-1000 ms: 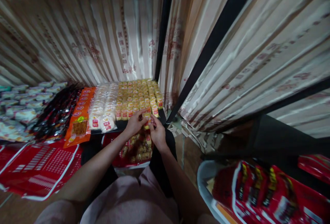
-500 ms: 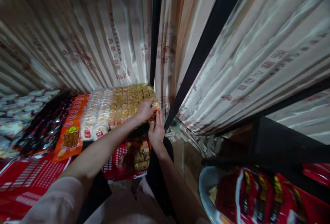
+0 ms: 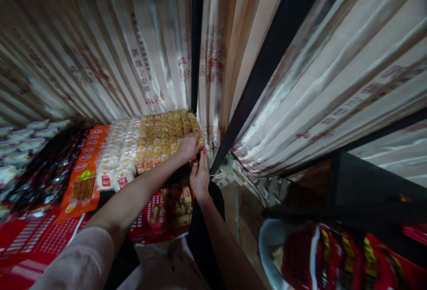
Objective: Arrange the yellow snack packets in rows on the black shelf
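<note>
Gold-wrapped snack packets (image 3: 160, 136) stand in tight rows on the display shelf. At the right end of these rows, my left hand (image 3: 189, 147) has its fingers closed around a small gold-wrapped packet (image 3: 200, 141). My right hand (image 3: 200, 176) is just below, its fingers stretched upward and the tips touching the packet's lower side. Beneath my wrists, a red basket (image 3: 143, 225) holds more loose gold-wrapped packets (image 3: 183, 207). The undersides of the fingers on my left hand are hidden.
Clear bags of white snacks (image 3: 125, 159), an orange packet (image 3: 82, 170) and dark packets (image 3: 43, 165) line the shelf leftward. Another red basket (image 3: 30, 241) is at lower left. Black posts (image 3: 247, 90) stand before curtains. A pale tub (image 3: 267, 241) with red packets is at lower right.
The view has shifted slightly, moving the shelf goods a little left and down. Both hands stay at the right end of the gold rows, with the left hand a little lower.
</note>
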Demonstrator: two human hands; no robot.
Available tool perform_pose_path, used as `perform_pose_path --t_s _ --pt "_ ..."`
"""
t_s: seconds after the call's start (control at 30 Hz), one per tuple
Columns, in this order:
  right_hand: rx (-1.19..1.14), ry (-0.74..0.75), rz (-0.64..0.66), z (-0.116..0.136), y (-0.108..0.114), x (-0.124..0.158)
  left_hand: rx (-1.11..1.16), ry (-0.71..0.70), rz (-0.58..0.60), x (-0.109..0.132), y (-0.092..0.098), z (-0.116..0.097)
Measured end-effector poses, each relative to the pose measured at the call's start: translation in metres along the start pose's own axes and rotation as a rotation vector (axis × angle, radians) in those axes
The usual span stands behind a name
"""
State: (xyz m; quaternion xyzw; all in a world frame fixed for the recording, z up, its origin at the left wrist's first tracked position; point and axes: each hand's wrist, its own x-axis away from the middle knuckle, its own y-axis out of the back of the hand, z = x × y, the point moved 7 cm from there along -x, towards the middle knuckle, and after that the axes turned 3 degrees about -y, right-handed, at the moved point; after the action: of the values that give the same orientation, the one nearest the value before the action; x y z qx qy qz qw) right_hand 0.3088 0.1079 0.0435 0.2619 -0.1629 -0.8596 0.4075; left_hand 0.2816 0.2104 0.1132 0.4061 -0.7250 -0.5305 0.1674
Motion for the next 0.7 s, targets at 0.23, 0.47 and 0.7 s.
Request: perform_pose_path --t_s 0.23,0.47,0.7 --pt "-0.018 -0.037 0.009 -0.017 -0.015 -0.001 -0.049 -0.029 -0.018 -0.001 -0.015 0.003" --pt "-0.020 -0.068 0.026 -0.032 -0.023 0.000 -0.112 -0.033 -0.033 0.000 -0.019 0.002" --pt "-0.031 -0.069 0.000 -0.031 -0.019 0.003 -0.160 -0.019 -0.047 -0.001 -0.020 0.002"
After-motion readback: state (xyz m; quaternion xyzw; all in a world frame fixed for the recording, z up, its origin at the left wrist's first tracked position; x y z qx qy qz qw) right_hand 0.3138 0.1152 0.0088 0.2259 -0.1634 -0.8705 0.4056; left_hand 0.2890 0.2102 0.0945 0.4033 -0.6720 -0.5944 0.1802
